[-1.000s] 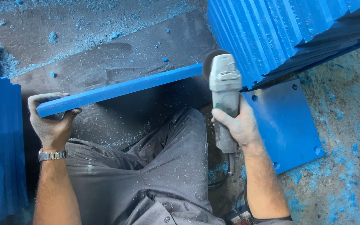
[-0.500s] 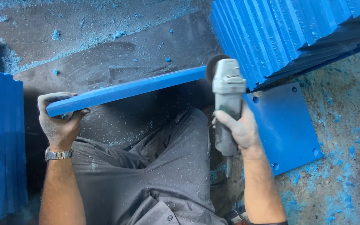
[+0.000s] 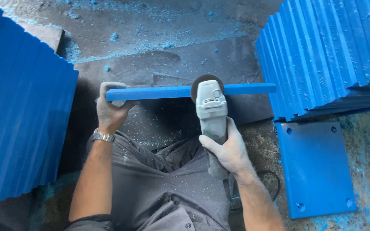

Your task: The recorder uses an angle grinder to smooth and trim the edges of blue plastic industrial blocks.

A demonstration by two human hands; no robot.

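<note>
Left hand (image 3: 110, 107) clenched around the left end of the blue plate (image 3: 180, 92), which I hold on edge, level, across in front of my knees. Right hand (image 3: 228, 149) wrapped tight on the body of the grey grinder (image 3: 211, 115); its disc (image 3: 205, 81) sits against the plate's top edge, about mid-length. Stack of blue plates (image 3: 330, 55) on the right, just touching the plate's far end. Another stack (image 3: 22, 111) on my left. One flat blue plate with corner holes (image 3: 317, 167) lies on the floor (image 3: 150, 34), right of my leg. Blue shavings all over. No containers in view.
</note>
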